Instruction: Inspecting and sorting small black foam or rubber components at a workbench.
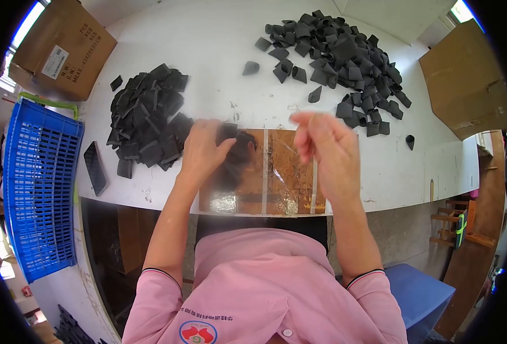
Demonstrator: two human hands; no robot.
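Note:
My left hand (203, 150) is at the left end of a glossy brown board (293, 172) on the table edge, beside a heap of flat black pieces (147, 114). Its thumb stands apart from the fingers, and nothing shows in its grip. A dark flat piece (228, 127) lies just past its fingertips. Over the board's right part hovers my right hand (328, 146), fingers partly curled and smeared by motion; whether it holds anything is unclear. At the far right spreads a heap of black looped pieces (345, 57). A dark reflection covers the board's left part.
A phone (95, 168) lies left of the flat heap, near a blue plastic crate (41, 189). Cardboard boxes stand at the far left (64, 49) and the right (465, 80). Several loose looped pieces (282, 70) lie in front of the right heap. A blue stool (417, 292) is below right.

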